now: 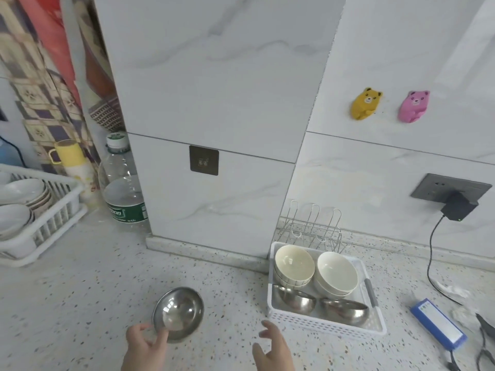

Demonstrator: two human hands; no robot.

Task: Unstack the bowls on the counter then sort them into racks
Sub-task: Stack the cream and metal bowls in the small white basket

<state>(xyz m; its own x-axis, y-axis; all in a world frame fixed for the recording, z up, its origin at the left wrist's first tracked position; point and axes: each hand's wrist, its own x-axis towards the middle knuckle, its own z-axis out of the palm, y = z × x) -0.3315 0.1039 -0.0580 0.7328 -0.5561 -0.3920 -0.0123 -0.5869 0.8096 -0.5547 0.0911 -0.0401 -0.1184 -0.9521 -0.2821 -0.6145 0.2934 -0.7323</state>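
Steel bowl, tilted on the speckled counter at about six o'clock in view, is pinched at its near rim by the left hand, while the right hand is held beside it with fingers spread loosely and nothing in them. White basket at four o'clock is already loaded with two steel bowls in front and white bowls behind, so the held bowl is probably best carried across level and nested onto a steel one, with the free hand used to steady the basket.
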